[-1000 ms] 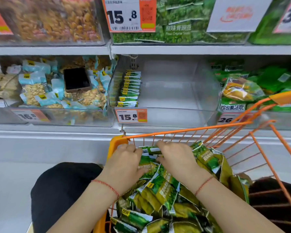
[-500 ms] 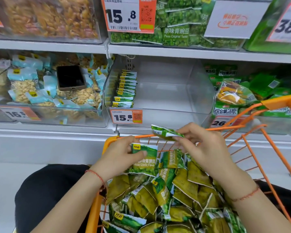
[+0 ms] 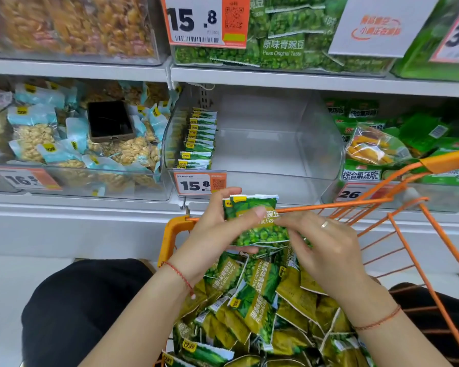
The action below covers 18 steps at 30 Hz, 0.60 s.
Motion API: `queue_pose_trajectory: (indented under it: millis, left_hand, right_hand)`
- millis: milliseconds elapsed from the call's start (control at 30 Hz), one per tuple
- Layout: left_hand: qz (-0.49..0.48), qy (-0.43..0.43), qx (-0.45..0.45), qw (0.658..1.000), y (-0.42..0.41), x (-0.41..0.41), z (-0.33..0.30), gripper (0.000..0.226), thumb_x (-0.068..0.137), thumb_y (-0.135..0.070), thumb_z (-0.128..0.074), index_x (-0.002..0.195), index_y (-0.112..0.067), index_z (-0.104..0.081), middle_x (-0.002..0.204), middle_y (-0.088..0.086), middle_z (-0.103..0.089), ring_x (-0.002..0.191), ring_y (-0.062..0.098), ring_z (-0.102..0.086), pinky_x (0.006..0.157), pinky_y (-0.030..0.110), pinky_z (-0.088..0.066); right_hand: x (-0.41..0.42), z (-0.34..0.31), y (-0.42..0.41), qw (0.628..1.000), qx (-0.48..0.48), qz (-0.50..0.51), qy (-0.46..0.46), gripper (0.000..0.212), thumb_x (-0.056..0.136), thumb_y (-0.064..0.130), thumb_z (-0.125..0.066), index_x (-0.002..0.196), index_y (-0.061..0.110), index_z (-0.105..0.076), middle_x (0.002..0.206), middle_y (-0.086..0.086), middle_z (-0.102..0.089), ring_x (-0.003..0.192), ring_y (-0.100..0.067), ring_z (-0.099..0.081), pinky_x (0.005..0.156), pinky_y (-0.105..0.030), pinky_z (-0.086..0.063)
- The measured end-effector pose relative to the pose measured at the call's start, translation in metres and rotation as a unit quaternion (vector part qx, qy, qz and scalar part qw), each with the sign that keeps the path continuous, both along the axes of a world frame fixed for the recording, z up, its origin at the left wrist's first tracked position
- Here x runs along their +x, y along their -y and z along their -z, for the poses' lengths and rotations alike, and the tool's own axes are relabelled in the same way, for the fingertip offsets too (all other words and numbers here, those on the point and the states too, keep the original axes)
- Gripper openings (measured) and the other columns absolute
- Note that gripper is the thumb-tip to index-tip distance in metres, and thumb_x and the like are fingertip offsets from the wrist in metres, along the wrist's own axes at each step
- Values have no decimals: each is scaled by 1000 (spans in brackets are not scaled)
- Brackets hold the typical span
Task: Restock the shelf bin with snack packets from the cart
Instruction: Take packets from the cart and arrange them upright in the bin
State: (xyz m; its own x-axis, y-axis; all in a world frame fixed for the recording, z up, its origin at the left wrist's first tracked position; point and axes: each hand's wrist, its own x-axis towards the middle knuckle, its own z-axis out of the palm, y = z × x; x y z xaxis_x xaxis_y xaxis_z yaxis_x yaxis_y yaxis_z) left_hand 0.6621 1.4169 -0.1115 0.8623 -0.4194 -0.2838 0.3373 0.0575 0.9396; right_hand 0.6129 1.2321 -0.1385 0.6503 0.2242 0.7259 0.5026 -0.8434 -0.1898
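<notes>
My left hand (image 3: 212, 234) grips a small stack of green pea snack packets (image 3: 255, 205), thumb across the front, above the near end of the orange wire cart (image 3: 170, 229). My right hand (image 3: 326, 250) touches the stack's right side with its fingertips. Several more green packets (image 3: 252, 308) are piled in the cart below. Behind the hands is the clear shelf bin (image 3: 316, 144), with one upright row of the same packets (image 3: 200, 139) against its left wall and bare floor to the right.
A 15.8 price tag (image 3: 199, 183) is clipped to the bin's front. The left bin holds nut packets and a dark phone (image 3: 109, 120). Green snack bags (image 3: 376, 147) fill the right bin. The cart's orange handle (image 3: 451, 161) rises at right. My dark-clothed knees flank the cart.
My hands lifted out of the cart pile and came together. The packet from my right hand now lies against the one in my left, forming a stack held higher.
</notes>
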Motion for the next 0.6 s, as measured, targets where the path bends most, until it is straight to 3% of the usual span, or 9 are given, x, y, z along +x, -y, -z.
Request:
queue_pose_trajectory:
  millis: [67, 133, 200, 267, 333, 400, 433, 500, 600]
  left_hand:
    - [-1, 40, 2, 999, 1, -2, 4, 60, 73, -24, -78, 121, -33, -44, 115, 1, -62, 96, 12, -67, 70, 36, -59]
    - [-15, 73, 7, 997, 0, -1, 10, 65, 69, -23, -82, 120, -34, -43, 113, -1, -64, 97, 11, -67, 80, 35, -57]
    - [-20, 104, 14, 994, 0, 0, 13, 62, 67, -23, -77, 120, -31, -44, 112, -2, -65, 100, 11, -66, 87, 32, -55]
    - [-2, 133, 14, 991, 1, -1, 16, 57, 68, -20, -79, 116, -23, -49, 111, -1, -68, 102, 12, -66, 89, 30, -53]
    - [23, 146, 11, 989, 4, -3, 15, 49, 70, -18, -81, 111, -21, -54, 108, -3, -70, 102, 12, -66, 88, 27, -53]
    - [37, 166, 32, 985, 8, -6, 12, 41, 73, -20, -78, 108, -25, -56, 105, -8, -70, 99, 8, -65, 86, 24, -52]
    - [43, 189, 58, 979, 8, -5, 10, 40, 74, -22, -79, 108, -27, -56, 105, -10, -69, 98, 5, -65, 86, 23, -52]
    - [67, 235, 116, 963, 5, 0, 5, 45, 72, -38, -79, 110, -31, -56, 105, -14, -66, 94, 2, -63, 82, 22, -52]
    - [61, 261, 202, 942, -8, 13, -4, 45, 69, -57, -69, 109, -41, -57, 100, -22, -61, 90, -3, -58, 79, 23, -51]
  right_hand:
    - [-2, 1, -7, 998, 50, 1, -38, 19, 90, 6, -56, 97, 14, -72, 92, 4, -71, 80, -11, -67, 68, -25, -53]
    - [-4, -5, -13, 961, 242, 18, -134, 18, 90, 18, -56, 102, 25, -67, 95, 12, -70, 81, -6, -68, 68, -25, -54]
    - [-3, -13, -18, 882, 400, 31, -249, 25, 86, 43, -54, 108, 34, -64, 103, 18, -69, 91, -3, -67, 75, -23, -54]
    - [-1, -16, -19, 820, 450, 31, -352, 40, 78, 59, -59, 111, 37, -63, 103, 22, -68, 99, -2, -64, 78, -23, -53]
    - [2, -17, -24, 725, 512, 3, -462, 56, 73, 60, -67, 119, 28, -59, 105, 19, -68, 99, -1, -64, 79, -23, -54]
    - [3, -14, -29, 650, 557, -42, -515, 69, 76, 53, -70, 130, 14, -54, 120, 2, -66, 107, -11, -64, 84, -36, -57]
    - [3, -15, -30, 630, 577, -60, -516, 66, 77, 48, -69, 129, 11, -55, 121, -3, -66, 108, -16, -65, 84, -41, -57]
    - [3, -19, -26, 615, 615, -66, -489, 53, 76, 39, -63, 119, 9, -61, 110, -6, -70, 97, -18, -69, 73, -38, -59]
    - [5, -26, -12, 632, 651, -19, -420, 41, 76, 37, -58, 106, 9, -64, 87, -2, -72, 74, -13, -69, 52, -23, -55]
